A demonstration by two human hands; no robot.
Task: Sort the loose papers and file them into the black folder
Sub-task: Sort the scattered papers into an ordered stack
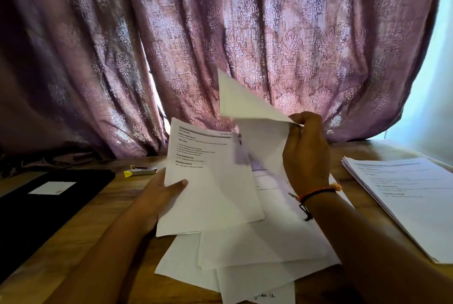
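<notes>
My left hand (pixel 161 196) grips a printed sheet (pixel 208 181) by its left edge, thumb on top, holding it raised above the table. My right hand (pixel 306 154) pinches the corner of a blank white sheet (pixel 245 105) and lifts it so that it bends upward. Beneath both lies a loose heap of white papers (pixel 257 254), spread unevenly on the wooden table (pixel 98 210). The black folder (pixel 36 208) lies shut at the left with a white label on its cover. A neat stack of printed papers (pixel 411 200) sits at the right.
A yellow and silver stapler (pixel 141 171) lies on the table behind my left hand. A purple patterned curtain (pixel 220 46) hangs right behind the table's far edge. A bright wall (pixel 436 95) stands at the far right.
</notes>
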